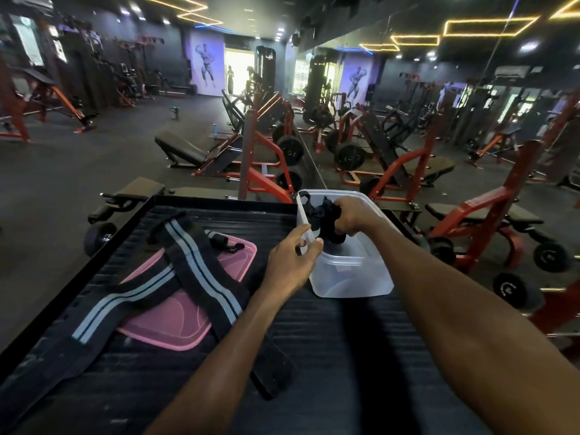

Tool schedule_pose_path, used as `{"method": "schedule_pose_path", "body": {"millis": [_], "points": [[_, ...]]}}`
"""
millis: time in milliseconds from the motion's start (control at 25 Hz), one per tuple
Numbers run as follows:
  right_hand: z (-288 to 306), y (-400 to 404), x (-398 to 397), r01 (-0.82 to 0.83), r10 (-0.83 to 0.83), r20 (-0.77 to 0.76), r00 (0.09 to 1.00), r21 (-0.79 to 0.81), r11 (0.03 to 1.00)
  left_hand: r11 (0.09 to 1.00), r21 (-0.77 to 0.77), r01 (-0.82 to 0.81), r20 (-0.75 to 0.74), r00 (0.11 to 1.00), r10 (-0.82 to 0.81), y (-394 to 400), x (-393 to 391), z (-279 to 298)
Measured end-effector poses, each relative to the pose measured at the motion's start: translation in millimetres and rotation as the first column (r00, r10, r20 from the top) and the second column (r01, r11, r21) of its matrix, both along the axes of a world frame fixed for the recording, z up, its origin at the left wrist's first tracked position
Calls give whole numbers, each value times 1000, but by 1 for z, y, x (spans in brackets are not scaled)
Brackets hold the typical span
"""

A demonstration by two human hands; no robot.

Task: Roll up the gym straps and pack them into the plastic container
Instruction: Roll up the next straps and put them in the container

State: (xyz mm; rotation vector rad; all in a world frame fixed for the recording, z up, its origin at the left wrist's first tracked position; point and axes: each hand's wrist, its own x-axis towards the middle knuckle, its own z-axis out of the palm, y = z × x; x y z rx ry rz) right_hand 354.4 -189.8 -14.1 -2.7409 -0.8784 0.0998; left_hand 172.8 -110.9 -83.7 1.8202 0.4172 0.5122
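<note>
A clear plastic container (351,277) stands on the black ribbed platform (329,356), tipped slightly. My left hand (290,257) pinches its near-left rim. My right hand (353,215) is inside the container's mouth, closed on a bundle of black strap (324,219). Two long black straps with grey stripes (201,271) lie crossed and unrolled on the platform to the left, over a pink lid (175,315). A small black rolled piece (219,238) rests on the lid's far corner.
The platform has a raised black edge (219,200) at the far side and the left. Red and black weight machines (470,221) stand close on the right and ahead, with a mirror wall behind. Open gym floor lies to the left.
</note>
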Motion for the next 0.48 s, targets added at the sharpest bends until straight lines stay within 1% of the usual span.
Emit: {"method": "schedule_pose_path", "body": {"millis": [80,160,280,400,480], "points": [[-5,7,0,8,-9,-74,997,-21,1000,1000,3,-1,2,1000,1,1,-1,1],[-7,11,0,13,-15,-103,995,-22,1000,1000,6,4,3,1000,-4,2,-1,1],[-7,12,-1,20,-20,-115,993,-7,1000,1000,9,12,1,1000,-12,1,-2,2],[-9,9,-2,18,-19,-64,998,-14,1000,1000,12,21,-2,1000,-21,1,-3,2],[-9,6,-3,32,-31,-68,997,10,999,1000,17,26,-7,1000,-26,0,-3,3]]}}
